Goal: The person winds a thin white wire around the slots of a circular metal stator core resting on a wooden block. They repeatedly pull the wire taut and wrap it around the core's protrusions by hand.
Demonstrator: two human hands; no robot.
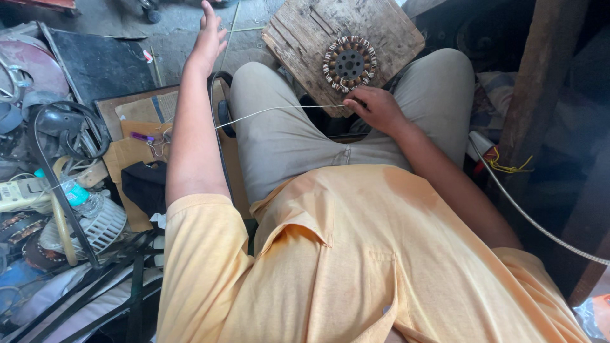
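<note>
The person sits with a weathered wooden board point(305, 38) resting across the knees. A round motor stator point(349, 63) with wound coils lies on the board, toward its near edge. The right hand point(376, 108) rests at that near edge just below the stator, fingers curled and pinched on a thin pale cord point(279, 109). The cord runs taut from there across the lap to the person's left. The left hand point(208, 38) is stretched out well away over the floor, fingers spread open; whether the cord passes through it cannot be told. Scrap parts and a white fan guard point(105, 225) crowd the floor on the left.
</note>
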